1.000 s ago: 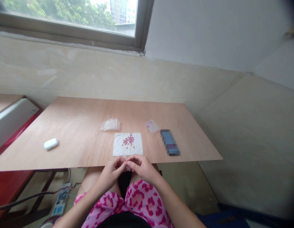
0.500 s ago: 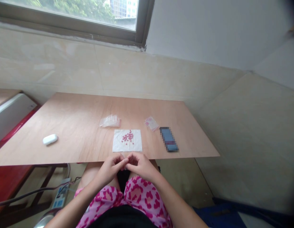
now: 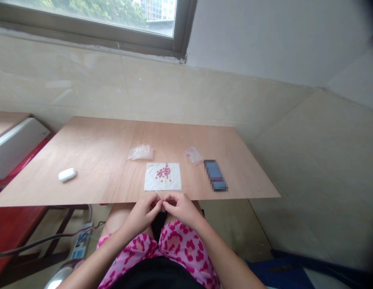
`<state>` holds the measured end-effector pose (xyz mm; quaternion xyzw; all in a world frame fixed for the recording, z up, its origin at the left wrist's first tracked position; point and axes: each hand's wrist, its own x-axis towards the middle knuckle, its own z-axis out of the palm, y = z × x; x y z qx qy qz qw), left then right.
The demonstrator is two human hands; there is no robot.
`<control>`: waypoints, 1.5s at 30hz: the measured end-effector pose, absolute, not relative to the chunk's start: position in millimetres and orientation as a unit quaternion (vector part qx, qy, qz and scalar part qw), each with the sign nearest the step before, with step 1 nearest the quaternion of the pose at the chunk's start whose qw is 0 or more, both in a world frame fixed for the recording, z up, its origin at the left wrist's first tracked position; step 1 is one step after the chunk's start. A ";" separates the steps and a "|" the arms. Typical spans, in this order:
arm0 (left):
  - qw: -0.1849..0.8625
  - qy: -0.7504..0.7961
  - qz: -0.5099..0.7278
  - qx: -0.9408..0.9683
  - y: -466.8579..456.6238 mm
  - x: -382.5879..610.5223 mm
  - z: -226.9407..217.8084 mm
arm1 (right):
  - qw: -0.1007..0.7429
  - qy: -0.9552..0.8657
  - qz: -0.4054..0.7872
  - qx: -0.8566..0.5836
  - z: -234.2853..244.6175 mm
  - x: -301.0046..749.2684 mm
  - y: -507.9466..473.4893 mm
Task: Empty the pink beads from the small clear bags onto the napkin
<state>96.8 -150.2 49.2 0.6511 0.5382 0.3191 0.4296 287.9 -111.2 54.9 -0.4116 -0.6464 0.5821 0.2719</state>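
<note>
The left hand and right hand come together at the table's near edge, thumbs and forefingers pinched on a scrap of clear film between them. Most of the film is covered by the fingers, so whether it is a small bag cannot be told. The pinch is at the fingertips, as suits something thin and slight; the two sets of fingertips lie so close that contact between them is uncertain. Just beyond lies a white sheet bearing loose pink beads, gathered mostly in one cluster; the pale ground presumably makes them easy to see and keeps them from rolling on the table. Behind the sheet, to the left, lies a heap of clear bags; to the right, a bag with pink contents lies flat. Both are near the sheet, probably for short reach. The phone, its screen blurred out, lies beside the right-hand bag, slightly askew. A white case lies well apart at the left, seemingly out of the way of the hands.
</note>
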 end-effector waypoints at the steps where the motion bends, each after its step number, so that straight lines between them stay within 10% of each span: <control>1: 0.417 0.545 0.311 0.658 -150.7 96.9 47.2 | 0.266 -0.665 0.559 -0.418 56.2 287.4 -111.9; 22: 0.335 0.581 0.245 0.700 -155.1 102.4 35.5 | 0.207 -0.753 0.425 -0.458 59.3 281.9 -116.5; 45: 0.463 0.532 0.342 0.621 -149.9 101.0 54.8 | 0.273 -0.614 0.623 -0.401 55.8 284.0 -108.6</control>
